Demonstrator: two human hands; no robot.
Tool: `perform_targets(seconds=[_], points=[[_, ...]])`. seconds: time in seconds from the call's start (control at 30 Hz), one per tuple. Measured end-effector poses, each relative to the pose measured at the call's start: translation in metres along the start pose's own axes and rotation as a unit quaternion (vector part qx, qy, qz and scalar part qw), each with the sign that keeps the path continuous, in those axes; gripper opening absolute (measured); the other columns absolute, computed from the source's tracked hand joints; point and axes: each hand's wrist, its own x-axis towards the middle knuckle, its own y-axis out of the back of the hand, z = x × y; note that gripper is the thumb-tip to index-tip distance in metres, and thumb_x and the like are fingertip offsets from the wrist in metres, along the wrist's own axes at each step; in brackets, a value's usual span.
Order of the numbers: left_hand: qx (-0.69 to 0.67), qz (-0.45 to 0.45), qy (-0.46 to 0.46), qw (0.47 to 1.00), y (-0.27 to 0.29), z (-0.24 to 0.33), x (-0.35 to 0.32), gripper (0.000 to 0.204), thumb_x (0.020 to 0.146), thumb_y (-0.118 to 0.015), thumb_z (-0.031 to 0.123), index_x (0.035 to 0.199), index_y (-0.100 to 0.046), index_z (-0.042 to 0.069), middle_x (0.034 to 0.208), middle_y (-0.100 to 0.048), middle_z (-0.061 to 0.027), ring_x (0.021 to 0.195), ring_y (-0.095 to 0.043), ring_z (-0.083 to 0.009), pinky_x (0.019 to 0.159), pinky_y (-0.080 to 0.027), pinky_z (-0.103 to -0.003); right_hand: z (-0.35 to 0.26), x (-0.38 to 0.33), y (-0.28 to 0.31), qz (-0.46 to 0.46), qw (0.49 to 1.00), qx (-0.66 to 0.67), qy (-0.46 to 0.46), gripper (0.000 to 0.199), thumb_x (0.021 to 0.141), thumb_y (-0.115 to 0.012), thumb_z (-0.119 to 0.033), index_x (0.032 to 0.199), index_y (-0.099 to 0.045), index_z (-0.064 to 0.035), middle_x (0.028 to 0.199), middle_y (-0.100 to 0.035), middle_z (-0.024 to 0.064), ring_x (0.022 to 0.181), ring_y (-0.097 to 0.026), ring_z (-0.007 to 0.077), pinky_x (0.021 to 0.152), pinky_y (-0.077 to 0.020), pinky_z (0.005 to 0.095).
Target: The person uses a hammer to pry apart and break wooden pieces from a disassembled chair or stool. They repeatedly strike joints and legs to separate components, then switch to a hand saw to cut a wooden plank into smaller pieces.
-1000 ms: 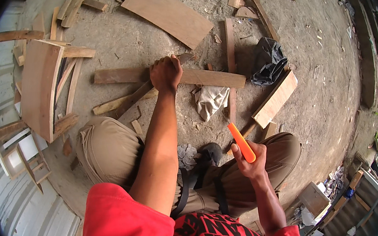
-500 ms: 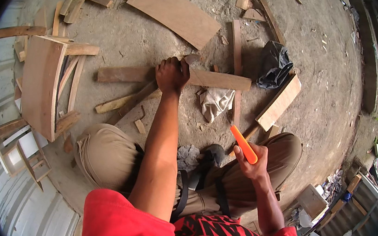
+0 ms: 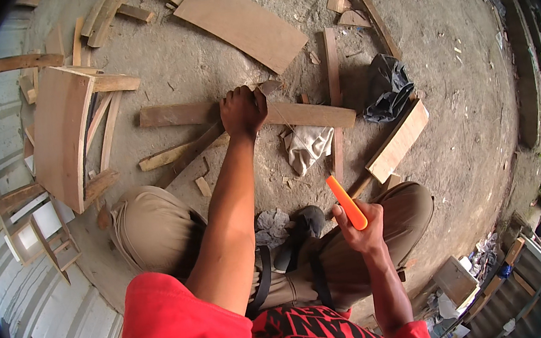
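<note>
From where I sit, little has shifted across the last second — the left hand (image 3: pixel 243 110) stays planted on the long wooden plank (image 3: pixel 244 113) lying on the dirt floor (image 3: pixel 446 69), its grip curled tight over the plank's near edge about midway along; the right hand (image 3: pixel 357 222) is still held back above the right knee, its grip closed round an orange-handled tool (image 3: pixel 346 202) whose orange end points up and away from me; I cannot see a working end on it. Compared with the earlier views, the left hand has slid a touch along the plank, and the whole scene has drifted, which I read as the head moving more than the hands; the orange tool has barely changed its tilt. To my eye that means the plank is being pinned in place while the tool waits, well apart from the wood and not yet brought to it. Just beside the plank lies a crumpled pale rag (image 3: pixel 308 148); a thinner stick (image 3: pixel 192 152) crosses under the plank's near side; a black bag (image 3: pixel 387 87) sits to the right, and a broad curved board (image 3: pixel 61 136) leans at the left.
</note>
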Motion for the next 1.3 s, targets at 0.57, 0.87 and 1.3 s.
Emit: perform_targets(seconds=[0.57, 0.87, 1.3], points=[[0.0, -0.003, 0.008, 1.0, 0.004, -0.001, 0.003, 0.027, 0.092, -0.052, 0.027, 0.081, -0.063, 0.005, 0.087, -0.068, -0.0149, 0.088, -0.064, -0.0347, 0.083, -0.048, -0.047, -0.003, 0.011, -0.004, -0.012, 0.999, -0.01, -0.039, 0.04, 0.089, -0.076, -0.027, 0.066, -0.058, 0.001, 0.049, -0.049, 0.0096, 0.046, -0.047, 0.0086, 0.046, -0.0413, 0.032], [-0.003, 0.005, 0.005, 1.0, 0.001, 0.001, 0.001, 0.027, 0.092, -0.052, 0.028, 0.08, -0.062, 0.005, 0.085, -0.068, -0.0141, 0.086, -0.064, -0.0336, 0.083, -0.048, -0.046, -0.007, 0.022, -0.007, -0.012, 0.998, -0.017, -0.057, 0.038, 0.088, -0.077, -0.026, 0.067, -0.06, 0.0012, 0.05, -0.051, 0.0101, 0.045, -0.051, 0.0115, 0.047, -0.0433, 0.0317], [0.024, -0.004, 0.069, 0.997, -0.007, 0.003, 0.001, 0.036, 0.097, -0.042, 0.026, 0.078, -0.068, 0.008, 0.088, -0.072, -0.0116, 0.089, -0.067, -0.031, 0.086, -0.048, -0.045, -0.005, 0.001, -0.002, -0.005, 1.0, 0.013, -0.025, 0.039, 0.089, -0.075, -0.025, 0.066, -0.057, 0.0005, 0.049, -0.048, 0.0088, 0.045, -0.045, 0.0097, 0.045, -0.0399, 0.0324]])
